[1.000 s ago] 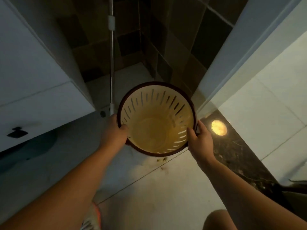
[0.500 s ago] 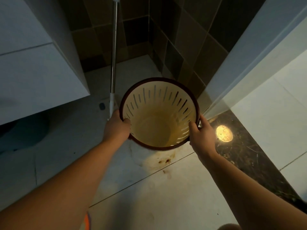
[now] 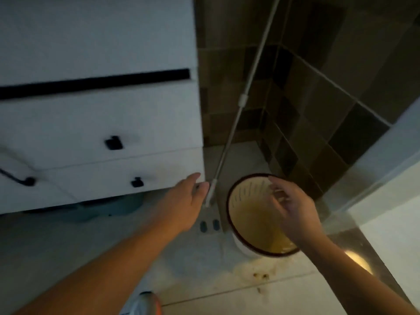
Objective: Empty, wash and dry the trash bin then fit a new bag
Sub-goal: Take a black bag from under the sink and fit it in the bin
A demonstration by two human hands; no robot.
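Note:
A small cream slotted trash bin [image 3: 250, 221] with a dark red rim stands on the white tiled floor in the corner, with no bag and nothing in it. My right hand [image 3: 293, 208] hovers over its right rim with fingers loosely spread, holding nothing. My left hand [image 3: 186, 201] reaches out left of the bin, fingers straight, close to the lower end of a mop pole [image 3: 236, 114]; whether it touches the pole I cannot tell.
A white cabinet [image 3: 102, 123] with black knobs and a handle hangs at the left above the floor. Dark tiled walls [image 3: 318, 105] close the corner behind the bin. Brownish stains [image 3: 259, 272] mark the floor in front of it. A light door frame [image 3: 381, 160] stands at the right.
Both hands let go of the bin, which now stands on the floor. My left hand moved left toward the mop pole. The view lifted toward the cabinet.

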